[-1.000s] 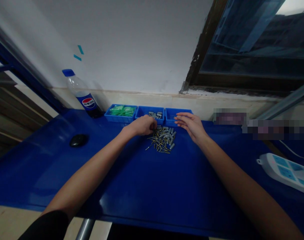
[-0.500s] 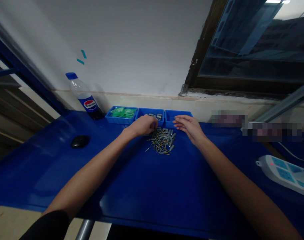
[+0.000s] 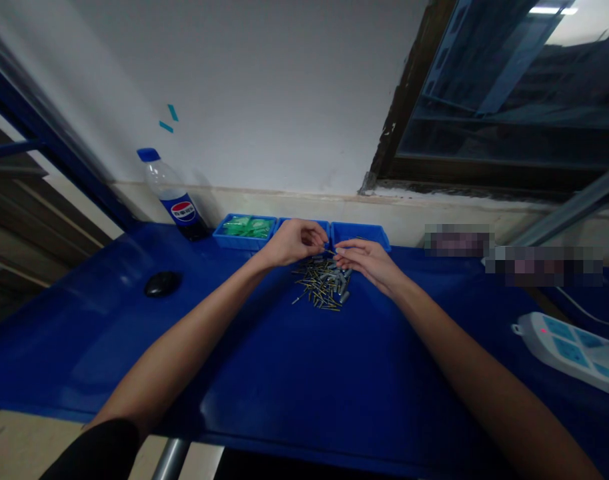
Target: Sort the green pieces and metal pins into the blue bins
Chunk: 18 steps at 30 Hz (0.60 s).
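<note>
Above the pile, my left hand [image 3: 295,241] is closed in a pinch on one end of a thin metal pin [image 3: 329,251]. The fingertips of my right hand [image 3: 368,261] close on the pin's other end, so the two hands almost meet. Beneath them lies a pile of thin gold and silver pins [image 3: 320,287], mixed with short grey cylinders [image 3: 345,297]. Behind my left hand, the middle blue tray [image 3: 284,222] is mostly covered. The right blue tray [image 3: 377,235] stands just behind my right hand and has a small dark piece at its rim.
The left blue tray [image 3: 224,239] holds green packets [image 3: 247,227]. A Pepsi bottle [image 3: 177,200] stands by the wall, with a black computer mouse [image 3: 161,284] in front of it. On the right lies a white power strip [image 3: 554,347]. Blurred-out items sit by the window.
My left hand has risen from the pile with a pin. My right hand has moved left from the right tray, and its fingertips now meet the pin.
</note>
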Motion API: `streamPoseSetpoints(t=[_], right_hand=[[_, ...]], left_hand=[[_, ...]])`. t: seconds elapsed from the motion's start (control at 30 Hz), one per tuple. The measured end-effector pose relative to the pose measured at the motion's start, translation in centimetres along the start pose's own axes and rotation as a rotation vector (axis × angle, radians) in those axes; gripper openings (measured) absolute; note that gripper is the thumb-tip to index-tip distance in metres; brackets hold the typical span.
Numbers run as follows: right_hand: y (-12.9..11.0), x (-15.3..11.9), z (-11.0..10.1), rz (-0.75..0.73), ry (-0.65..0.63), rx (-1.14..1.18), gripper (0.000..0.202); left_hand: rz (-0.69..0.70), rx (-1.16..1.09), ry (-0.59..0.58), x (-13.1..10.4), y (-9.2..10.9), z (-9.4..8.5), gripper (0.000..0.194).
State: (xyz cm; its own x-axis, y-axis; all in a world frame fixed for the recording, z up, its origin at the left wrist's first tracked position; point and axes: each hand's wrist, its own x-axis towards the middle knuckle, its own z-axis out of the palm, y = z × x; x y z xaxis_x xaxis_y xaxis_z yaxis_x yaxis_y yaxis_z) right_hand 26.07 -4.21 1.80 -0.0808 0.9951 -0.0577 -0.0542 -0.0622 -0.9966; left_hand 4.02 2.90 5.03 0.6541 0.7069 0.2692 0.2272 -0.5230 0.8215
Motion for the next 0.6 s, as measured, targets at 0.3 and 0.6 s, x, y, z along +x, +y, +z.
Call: streamPoseSetpoints(t=[0.3,0.6], right_hand=[[0.02,-0.13,0.44,0.060,0.049,0.007,0.024],[-0.25,-0.01,0.47,-0.027,0.085,0.076,0.027]], left_hand=[[0.018,-0.031,0.017,-0.13,0.22,0.66,0.024],[0.026,0.146,-0.037,-0.17,0.31,0.62,0.025]])
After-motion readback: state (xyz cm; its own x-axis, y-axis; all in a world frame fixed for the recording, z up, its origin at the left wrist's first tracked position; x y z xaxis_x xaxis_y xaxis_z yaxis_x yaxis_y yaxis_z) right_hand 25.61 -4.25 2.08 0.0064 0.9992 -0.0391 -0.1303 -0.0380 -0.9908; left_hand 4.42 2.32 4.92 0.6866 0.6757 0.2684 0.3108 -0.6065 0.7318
